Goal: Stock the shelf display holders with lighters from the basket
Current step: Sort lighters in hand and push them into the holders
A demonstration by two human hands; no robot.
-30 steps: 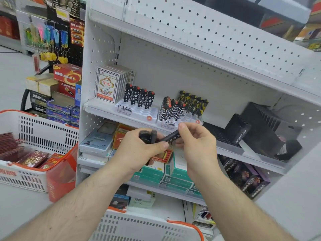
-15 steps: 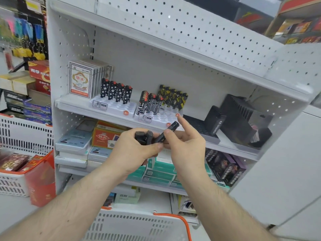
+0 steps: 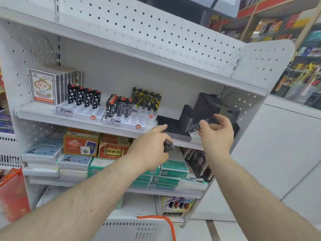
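Both hands had parted and travelled right since the earlier frames, where they met in front of the white holders. Right hand [image 3: 216, 132] now pinched one dark lighter [image 3: 201, 125] between thumb and fingertips, held slanted just in front of the black display holder [image 3: 173, 126] at the right end of the middle shelf [image 3: 45, 117]; probably angled so its base could be aimed at a slot. Left hand [image 3: 152, 145] curled round spare dark lighters [image 3: 168, 146], index finger stretched toward the holder's near-left edge, likely to steady or locate it. Two white holders [image 3: 81, 112] further left each carried a few patterned lighters, many sockets bare. Black stepped racks [image 3: 206, 106] stood behind the right hand, apparently unfilled.

Hard to make out: how many lighters the left hand held, the holder's slots, and whether the lighter touched the holder. Basket [image 3: 139, 228] with orange handle was cut off at the near edge, contents unseen.
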